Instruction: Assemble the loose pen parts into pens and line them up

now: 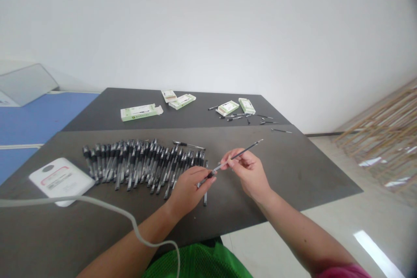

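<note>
Left hand (pixel 188 192), right hand (pixel 248 173) pinch slim black pen (pixel 235 157); matte grey table (pixel 276 182).

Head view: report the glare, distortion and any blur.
Head view: a white glare streak marks the glossy floor; the dark table looks tilted and stretched by wide-angle distortion; the corners darken; the black pen between the left hand and right hand stays fairly sharp, without strong motion blur.
</note>
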